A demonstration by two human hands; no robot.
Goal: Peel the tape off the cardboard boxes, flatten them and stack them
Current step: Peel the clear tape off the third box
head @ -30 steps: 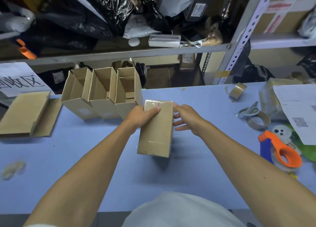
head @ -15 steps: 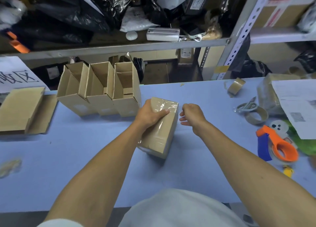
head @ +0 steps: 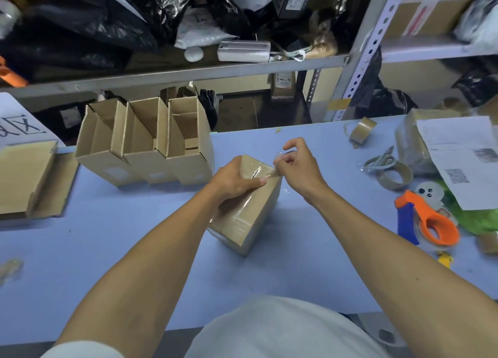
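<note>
Leftmost, well away from the fingers, a flattened cardboard box (head: 24, 177) lies on the blue bench (head: 134, 250), and beside it three open boxes (head: 145, 144) stand in a row, just left of the hands. Next, the left hand (head: 234, 177) grips the far end of a sealed, tilted box (head: 248, 209), its fingers (head: 254, 181) curled over the top face and its thumb on the near side. Right beside them, the right hand (head: 296, 163) has its fingers (head: 280, 162) pinching a strip of clear tape (head: 265, 169) at the box's top edge, the other fingers curled. Farther right of the fingers lie tape rolls (head: 394, 174), an orange tape dispenser (head: 428, 220) and a printed sheet (head: 463, 158).
</note>
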